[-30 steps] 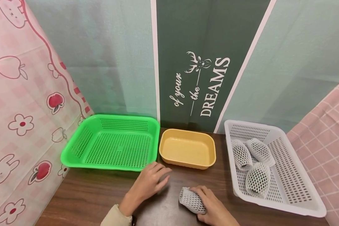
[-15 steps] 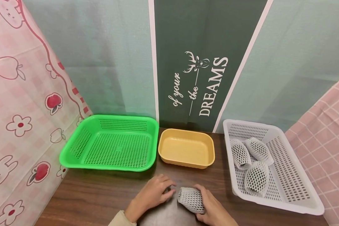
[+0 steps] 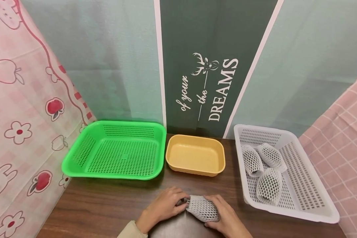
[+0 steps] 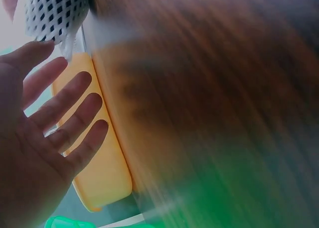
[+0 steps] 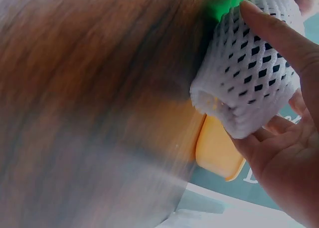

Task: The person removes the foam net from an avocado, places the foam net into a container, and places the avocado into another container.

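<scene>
A white foam fruit net (image 3: 203,208) stands over the table in front of me, dark showing through its mesh. What lies inside is hidden. My right hand (image 3: 228,216) grips its right end, with the thumb (image 5: 279,33) on one side and the fingers on the other in the right wrist view. At the net's left end is my left hand (image 3: 166,203). In the left wrist view its thumb and index fingertips reach the net's edge (image 4: 57,13), while the other fingers (image 4: 75,123) stay extended and spread.
A green basket (image 3: 114,176) is at the back left, and a yellow tray (image 3: 196,170) is in the middle. On the right, a white basket (image 3: 310,175) contains several foam-netted items, such as one netted piece (image 3: 269,186). Cloth curtains (image 3: 119,66) rise behind and at the sides.
My left hand has moved right and closer, from near the green basket's front corner to the net's left end. My right hand keeps its grip on the net in almost the same spot.
</scene>
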`<state>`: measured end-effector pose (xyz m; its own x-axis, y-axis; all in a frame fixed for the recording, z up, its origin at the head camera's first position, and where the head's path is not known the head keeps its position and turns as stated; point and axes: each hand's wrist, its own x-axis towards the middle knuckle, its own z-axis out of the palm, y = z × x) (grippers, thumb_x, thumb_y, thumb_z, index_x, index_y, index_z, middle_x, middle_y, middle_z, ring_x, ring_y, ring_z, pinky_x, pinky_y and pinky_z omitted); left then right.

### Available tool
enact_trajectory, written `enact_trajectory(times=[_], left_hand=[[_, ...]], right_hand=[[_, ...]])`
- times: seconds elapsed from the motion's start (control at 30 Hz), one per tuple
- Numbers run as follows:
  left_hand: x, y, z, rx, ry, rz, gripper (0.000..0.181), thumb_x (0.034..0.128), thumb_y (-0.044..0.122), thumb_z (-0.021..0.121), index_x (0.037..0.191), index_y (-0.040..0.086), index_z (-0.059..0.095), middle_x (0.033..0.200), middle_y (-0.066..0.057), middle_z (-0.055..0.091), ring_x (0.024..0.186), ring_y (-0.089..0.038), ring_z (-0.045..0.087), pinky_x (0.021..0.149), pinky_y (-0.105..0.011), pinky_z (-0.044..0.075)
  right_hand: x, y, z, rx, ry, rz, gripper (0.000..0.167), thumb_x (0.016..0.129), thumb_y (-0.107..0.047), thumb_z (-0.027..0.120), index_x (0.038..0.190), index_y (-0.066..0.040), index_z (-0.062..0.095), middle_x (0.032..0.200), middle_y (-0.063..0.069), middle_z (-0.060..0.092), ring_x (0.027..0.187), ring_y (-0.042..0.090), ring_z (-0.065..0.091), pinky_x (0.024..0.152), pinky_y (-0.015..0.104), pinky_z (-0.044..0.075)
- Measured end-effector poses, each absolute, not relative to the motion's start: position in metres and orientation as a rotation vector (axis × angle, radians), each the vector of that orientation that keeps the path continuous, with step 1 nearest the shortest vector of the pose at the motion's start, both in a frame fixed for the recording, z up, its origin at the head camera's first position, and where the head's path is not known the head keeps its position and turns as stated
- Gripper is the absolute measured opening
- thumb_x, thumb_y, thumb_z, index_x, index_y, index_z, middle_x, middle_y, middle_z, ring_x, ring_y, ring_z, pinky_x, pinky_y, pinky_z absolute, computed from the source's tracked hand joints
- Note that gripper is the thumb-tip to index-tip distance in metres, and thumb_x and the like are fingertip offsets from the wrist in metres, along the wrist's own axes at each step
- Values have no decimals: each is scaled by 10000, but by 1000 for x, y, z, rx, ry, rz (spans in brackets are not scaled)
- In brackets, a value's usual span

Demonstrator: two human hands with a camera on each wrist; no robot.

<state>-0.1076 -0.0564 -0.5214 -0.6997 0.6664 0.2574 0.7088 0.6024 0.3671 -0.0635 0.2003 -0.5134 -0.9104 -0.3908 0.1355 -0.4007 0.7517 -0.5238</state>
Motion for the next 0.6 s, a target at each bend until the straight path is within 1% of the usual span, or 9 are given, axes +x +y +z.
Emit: enact_trajectory(times=[0.13, 0.3, 0.47, 0.6], left_hand=[[-107, -54, -520, -1178, -2789, -667, 256, 957, 343, 638, 1173, 224, 707, 1126, 64, 705, 1039, -102, 637, 943, -321, 513], [-107, -49, -518, -1198, -2841, -628, 349, 928, 347, 676, 1259, 236, 669, 1166, 53, 684, 1070, -106, 619, 970, -326, 504], [-108, -45, -517, -1222, -2856, -610, 380, 908, 345, 695, 1272, 242, 657, 1155, 54, 681, 1058, -102, 613, 953, -308, 504], [-108, -43, -516, -1237, -2857, -627, 403, 907, 364, 690, 1290, 242, 652, 1156, 46, 683, 1052, -108, 616, 941, -311, 507]], right_hand=[[-63, 204, -514, 657, -2904, 874, 813, 555, -236, 959, 1274, -111, 602, 1166, -22, 659, 997, 134, 643, 819, 328, 553], [-65, 208, -514, 637, -2919, 889, 785, 555, -264, 958, 1240, -79, 620, 1161, 32, 698, 993, 186, 670, 827, 332, 558], [-66, 210, -513, 622, -2925, 903, 770, 541, -242, 960, 1219, -55, 647, 1145, 56, 716, 995, 208, 684, 840, 338, 563], [-68, 213, -515, 621, -2914, 951, 771, 547, -289, 952, 1220, -52, 661, 1144, 59, 724, 1002, 202, 687, 847, 327, 563]])
